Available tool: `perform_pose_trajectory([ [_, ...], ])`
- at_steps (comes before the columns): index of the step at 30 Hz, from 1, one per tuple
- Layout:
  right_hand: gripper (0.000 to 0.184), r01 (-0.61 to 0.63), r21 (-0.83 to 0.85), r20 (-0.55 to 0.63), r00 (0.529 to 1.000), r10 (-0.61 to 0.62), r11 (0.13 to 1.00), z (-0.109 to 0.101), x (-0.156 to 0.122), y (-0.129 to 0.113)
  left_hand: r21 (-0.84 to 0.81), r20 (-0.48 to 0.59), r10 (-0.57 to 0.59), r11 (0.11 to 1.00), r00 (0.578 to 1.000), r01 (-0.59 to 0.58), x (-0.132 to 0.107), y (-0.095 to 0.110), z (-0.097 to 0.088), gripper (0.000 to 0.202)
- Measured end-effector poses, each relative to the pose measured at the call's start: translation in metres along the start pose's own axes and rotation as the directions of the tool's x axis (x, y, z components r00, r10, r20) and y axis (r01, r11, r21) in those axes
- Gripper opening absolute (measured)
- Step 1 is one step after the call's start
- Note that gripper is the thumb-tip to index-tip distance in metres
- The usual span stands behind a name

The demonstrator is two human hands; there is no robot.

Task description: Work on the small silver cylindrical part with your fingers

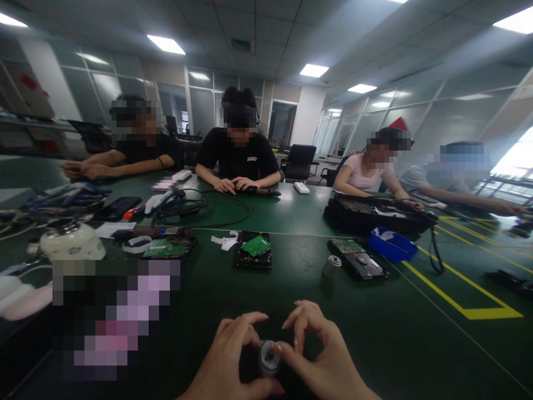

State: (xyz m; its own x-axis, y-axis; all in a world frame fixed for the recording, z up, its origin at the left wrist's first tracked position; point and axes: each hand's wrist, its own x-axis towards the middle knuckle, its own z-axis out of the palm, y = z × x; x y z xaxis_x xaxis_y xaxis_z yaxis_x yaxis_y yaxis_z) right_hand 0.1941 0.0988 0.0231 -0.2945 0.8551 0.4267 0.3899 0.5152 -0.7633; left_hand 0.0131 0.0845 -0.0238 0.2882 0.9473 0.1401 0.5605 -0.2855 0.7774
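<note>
A small metal cylinder (pixel 270 358) stands near the table's front edge, with a pale round top and a dark centre. My left hand (pixel 231 355) curls around its left side, the thumb low in front and the index finger arched above. At the upper right rim, the thumb of my right hand (pixel 318 350) touches the cylinder, while its other fingers are bent and spread apart in the air. Farther off stands a second similar metal cylinder (pixel 332 268). Whether anything small lies under my right thumb is hidden.
Hard drives with green circuit boards (pixel 256 245) lie ahead, one beside a blue tray (pixel 392 244). A black case (pixel 375 214) is at the right. Cables (pixel 183 208), an electric screwdriver (pixel 144 233) and a pale rounded pot (pixel 70 241) occupy the left. Several people sit across the green table (pixel 416 333).
</note>
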Motion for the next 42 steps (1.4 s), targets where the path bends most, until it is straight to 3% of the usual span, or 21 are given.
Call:
perform_pose_trajectory([
  [3,0.021,0.025,0.053,0.023,0.999,-0.026,0.998,0.0,0.0,-0.001,0.001,-0.001,0.014,1.0,1.0,-0.014,-0.001,-0.002,0.001,0.076],
  [8,0.021,0.034,0.095,0.178,0.983,-0.05,0.995,0.005,-0.002,-0.004,0.005,-0.007,0.03,1.0,1.0,-0.03,-0.001,-0.001,0.0,0.072],
  [12,0.028,0.045,0.108,0.059,0.997,-0.052,0.993,0.003,0.002,0.002,-0.009,-0.009,0.01,1.0,1.0,-0.01,0.0,-0.002,0.0,0.074],
  [15,0.03,-0.034,0.08,-0.085,0.996,0.04,0.996,-0.006,0.012,0.018,-0.015,-0.019,0.001,1.0,1.0,-0.001,0.0,-0.006,0.002,0.077],
  [18,0.028,-0.155,0.025,-0.131,0.979,0.157,0.988,-0.017,0.022,0.045,-0.028,-0.019,-0.001,1.0,1.0,0.0,0.0,-0.009,0.003,0.079],
  [22,0.023,-0.205,-0.063,-0.033,0.978,0.204,0.977,-0.024,0.025,0.078,-0.031,-0.007,-0.011,0.999,1.0,0.011,0.0,-0.007,0.002,0.079],
  [25,0.024,-0.204,-0.085,-0.017,0.979,0.204,0.975,-0.026,0.024,0.084,-0.022,-0.015,0.004,1.0,1.0,-0.004,0.0,-0.007,0.001,0.078],
  [31,0.034,-0.193,0.078,-0.054,0.979,0.197,0.978,-0.017,0.022,0.047,-0.016,-0.04,0.045,0.999,0.998,-0.046,-0.001,-0.011,0.004,0.078],
  [37,0.034,-0.095,0.172,0.152,0.986,0.069,0.981,0.0,0.005,0.003,-0.016,-0.059,0.03,0.999,0.998,-0.031,-0.003,-0.006,0.003,0.077],
  [42,0.033,-0.126,0.185,0.168,0.981,0.095,0.975,0.004,0.001,-0.003,-0.018,-0.071,0.044,0.999,0.997,-0.045,-0.003,-0.01,0.006,0.077],
])
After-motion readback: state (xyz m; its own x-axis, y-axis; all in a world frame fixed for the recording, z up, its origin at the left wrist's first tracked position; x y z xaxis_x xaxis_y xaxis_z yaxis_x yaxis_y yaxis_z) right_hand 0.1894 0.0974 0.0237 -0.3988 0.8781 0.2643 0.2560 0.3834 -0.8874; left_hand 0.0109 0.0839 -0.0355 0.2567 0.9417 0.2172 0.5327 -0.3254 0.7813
